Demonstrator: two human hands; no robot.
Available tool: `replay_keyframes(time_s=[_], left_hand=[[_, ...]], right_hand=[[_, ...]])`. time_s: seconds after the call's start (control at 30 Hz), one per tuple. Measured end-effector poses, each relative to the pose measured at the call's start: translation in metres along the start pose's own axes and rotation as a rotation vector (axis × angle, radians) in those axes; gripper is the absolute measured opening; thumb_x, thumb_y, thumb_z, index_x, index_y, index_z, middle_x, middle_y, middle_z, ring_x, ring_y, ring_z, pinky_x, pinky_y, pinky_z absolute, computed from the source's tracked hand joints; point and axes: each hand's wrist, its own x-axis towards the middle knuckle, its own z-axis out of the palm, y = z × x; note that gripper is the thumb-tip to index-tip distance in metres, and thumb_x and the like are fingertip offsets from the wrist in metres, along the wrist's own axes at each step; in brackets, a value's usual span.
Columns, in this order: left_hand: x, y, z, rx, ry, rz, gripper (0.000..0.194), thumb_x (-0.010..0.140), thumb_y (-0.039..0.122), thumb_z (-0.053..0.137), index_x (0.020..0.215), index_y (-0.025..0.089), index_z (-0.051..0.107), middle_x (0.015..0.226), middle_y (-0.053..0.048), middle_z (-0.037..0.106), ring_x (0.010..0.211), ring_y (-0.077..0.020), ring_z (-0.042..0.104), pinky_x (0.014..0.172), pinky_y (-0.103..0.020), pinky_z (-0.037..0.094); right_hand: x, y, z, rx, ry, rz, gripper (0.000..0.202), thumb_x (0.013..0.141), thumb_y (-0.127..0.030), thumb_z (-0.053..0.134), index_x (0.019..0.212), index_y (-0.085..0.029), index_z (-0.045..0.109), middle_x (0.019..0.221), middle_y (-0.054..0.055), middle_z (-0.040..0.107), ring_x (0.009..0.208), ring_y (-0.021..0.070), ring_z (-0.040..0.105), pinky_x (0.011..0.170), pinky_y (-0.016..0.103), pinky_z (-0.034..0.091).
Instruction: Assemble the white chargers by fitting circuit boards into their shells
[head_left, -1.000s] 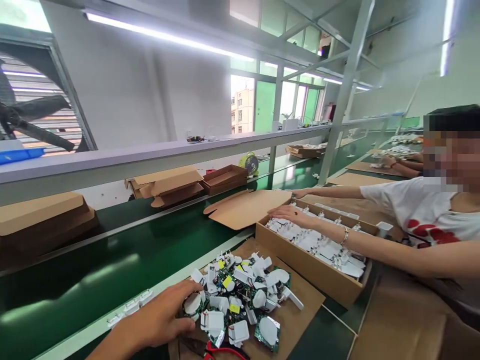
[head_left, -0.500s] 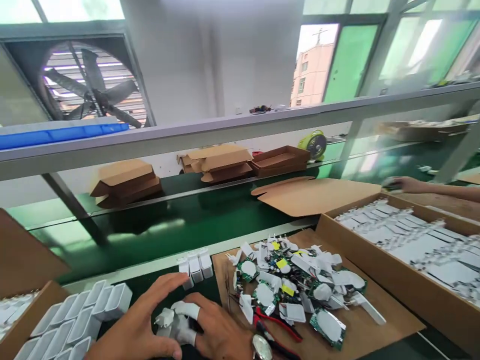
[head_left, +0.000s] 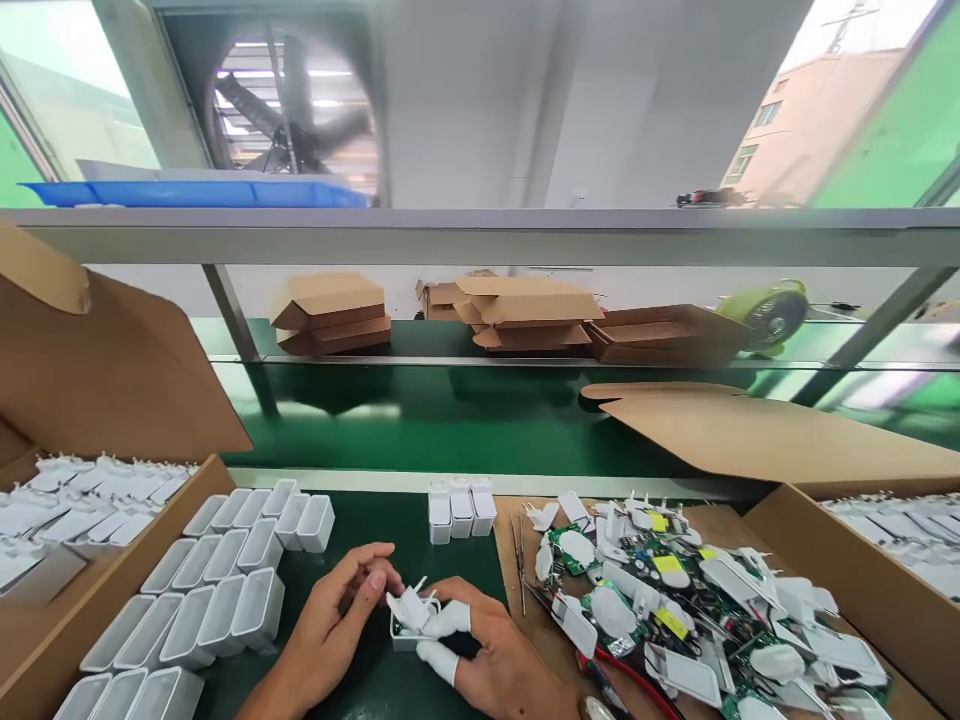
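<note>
My right hand [head_left: 495, 640], with white covers on two fingertips and a watch at the wrist, grips a small white casing [head_left: 406, 632] with white parts and wires in its opening. Close on the casing's left side is my left hand [head_left: 334, 625], its thumb and forefinger pressed together near a white piece; whether it pinches anything is too small to tell. Rows of open white casings [head_left: 191, 625] stand to the left. Several more white casings [head_left: 461, 508] stand beyond my hands. On the right, circuit boards with white parts [head_left: 667, 590] lie piled on brown cardboard [head_left: 536, 625].
Tweezers [head_left: 519, 560] and red-handled pliers [head_left: 637, 678] lie by the pile. Open cartons holding white parts flank the work area, the left carton [head_left: 127, 570] and the right carton [head_left: 847, 550]. A shelf [head_left: 480, 240] crosses above folded cardboard boxes [head_left: 532, 310] and a green fan [head_left: 772, 315].
The head view has levelled and turned left. My hands now sit around a white casing with parts in it, and the left fingers have closed together. The other person's hand has left view.
</note>
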Motion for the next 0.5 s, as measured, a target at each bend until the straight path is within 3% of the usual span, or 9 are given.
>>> replay_keyframes(time_s=[0.23, 0.33, 0.43, 0.5], left_hand=[[-0.0028, 0.0015, -0.0047, -0.093, -0.134, 0.051, 0.041, 0.103, 0.056, 0.056, 0.128, 0.029, 0.074, 0.132, -0.009, 0.073, 0.121, -0.0284, 0.068, 0.103, -0.038, 0.054], [-0.0034, 0.0019, -0.0084, -0.186, -0.244, 0.035, 0.046, 0.098, 0.053, 0.068, 0.14, 0.034, 0.066, 0.143, -0.008, 0.068, 0.131, -0.0304, 0.063, 0.112, -0.044, 0.047], [-0.0032, 0.0044, -0.0071, -0.18, -0.318, 0.059, 0.056, 0.087, 0.045, 0.083, 0.139, 0.034, 0.067, 0.134, -0.008, 0.073, 0.129, -0.0306, 0.063, 0.116, -0.047, 0.042], [-0.0021, 0.0068, -0.0033, -0.133, -0.298, 0.086, 0.041, 0.085, 0.043, 0.085, 0.123, 0.029, 0.077, 0.123, -0.009, 0.076, 0.122, -0.0303, 0.066, 0.11, -0.044, 0.046]], right_hand=[[-0.0017, -0.0028, 0.0016, -0.194, -0.011, -0.087, 0.036, 0.095, -0.007, 0.063, 0.122, -0.03, 0.07, 0.123, 0.006, 0.072, 0.11, 0.0197, 0.069, 0.097, 0.029, 0.056], [-0.0034, 0.0007, 0.0021, -0.194, -0.046, -0.062, 0.037, 0.095, -0.007, 0.062, 0.123, -0.03, 0.069, 0.123, 0.006, 0.072, 0.112, 0.0202, 0.069, 0.098, 0.03, 0.056], [-0.0051, 0.0031, 0.0026, -0.168, -0.013, -0.055, 0.04, 0.092, -0.006, 0.061, 0.125, -0.029, 0.068, 0.122, 0.006, 0.073, 0.111, 0.0202, 0.069, 0.098, 0.03, 0.056], [-0.0051, 0.0021, 0.0021, -0.175, 0.006, -0.076, 0.041, 0.091, -0.005, 0.06, 0.124, -0.028, 0.068, 0.123, 0.006, 0.073, 0.11, 0.0204, 0.069, 0.098, 0.03, 0.056]])
